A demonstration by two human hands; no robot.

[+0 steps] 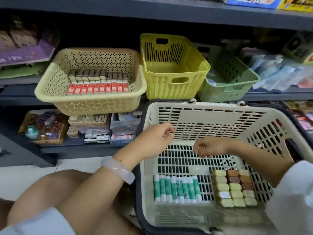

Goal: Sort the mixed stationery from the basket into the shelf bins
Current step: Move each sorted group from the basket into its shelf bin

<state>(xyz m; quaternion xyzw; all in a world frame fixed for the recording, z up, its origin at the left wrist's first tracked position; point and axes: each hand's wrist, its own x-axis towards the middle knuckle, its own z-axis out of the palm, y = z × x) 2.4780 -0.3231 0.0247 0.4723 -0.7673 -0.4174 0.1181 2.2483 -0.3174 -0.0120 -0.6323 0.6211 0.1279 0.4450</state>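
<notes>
A cream shopping basket (194, 116) with a dark rim sits low at the right. In it lie a row of green-and-white glue sticks (176, 189) and a block of yellow and brown erasers (234, 189). My left hand (155, 139) hovers over the basket's left rim, fingers loosely curled, holding nothing I can make out. My right hand (210, 147) hangs over the basket's middle, fingers apart and empty. On the shelf stand a beige perforated bin (55, 85) with red-and-white and brown boxes (98, 82), an empty yellow bin (176, 68) and a green bin (235, 78).
Dark metal shelving (152, 16) runs across the view, with packaged goods at the far left and right. A lower shelf (76, 146) holds boxes and small packs. My knees (67, 192) are bent at the lower left over a pale tiled floor.
</notes>
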